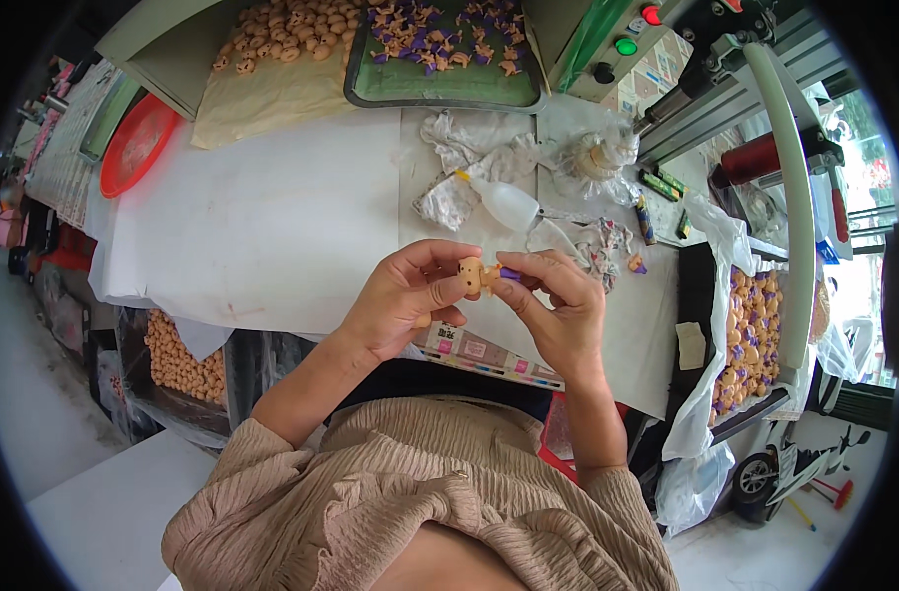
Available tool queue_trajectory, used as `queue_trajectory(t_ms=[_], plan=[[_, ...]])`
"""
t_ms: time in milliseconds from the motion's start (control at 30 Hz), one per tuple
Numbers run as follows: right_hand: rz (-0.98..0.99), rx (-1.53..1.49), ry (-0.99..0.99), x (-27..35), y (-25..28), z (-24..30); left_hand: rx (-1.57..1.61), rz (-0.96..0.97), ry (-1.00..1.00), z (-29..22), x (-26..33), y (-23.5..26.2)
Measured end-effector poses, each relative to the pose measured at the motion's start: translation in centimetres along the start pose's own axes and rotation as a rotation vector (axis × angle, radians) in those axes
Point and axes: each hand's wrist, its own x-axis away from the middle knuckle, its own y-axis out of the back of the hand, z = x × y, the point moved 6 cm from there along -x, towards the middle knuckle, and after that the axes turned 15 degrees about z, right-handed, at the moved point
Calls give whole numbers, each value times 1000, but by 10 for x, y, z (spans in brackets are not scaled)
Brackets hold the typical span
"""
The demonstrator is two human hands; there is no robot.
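In front of my chest, both hands hold parts of one small figure. My left hand [402, 295] pinches a tan figure head [471, 278] with dark spots, between thumb and fingers. My right hand [560, 300] grips the purple figure body [509, 273] by its end. Head and body meet between my fingertips; how far they are joined I cannot make out. Something tan also peeks out below my left thumb, mostly hidden by the palm. Just beyond my hands, a white squeeze bottle [508, 205] with a yellow tip lies on a crumpled patterned cloth [449, 202].
At the back are a pile of tan heads [297, 30] and a dark-rimmed tray [449, 102] of purple bodies. A red basin [139, 148] stands far left, a bin of heads [185, 360] lower left. Right are a lined box of figures [755, 335] and a machine with a pale curved tube [789, 187].
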Motion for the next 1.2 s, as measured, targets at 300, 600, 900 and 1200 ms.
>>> queue_trajectory(t_ms=[300, 600, 900, 1200], plan=[[51, -60, -7, 6, 7, -19, -63, -50, 59, 9, -10, 2], [-16, -89, 40, 2, 10, -23, -95, -15, 38, 4, -25, 4], [-51, -1, 92, -10, 9, -22, 18, 49, 17, -2, -30, 10], [3, 93, 81, -9, 10, -19, -29, 86, 78, -4, -26, 6]])
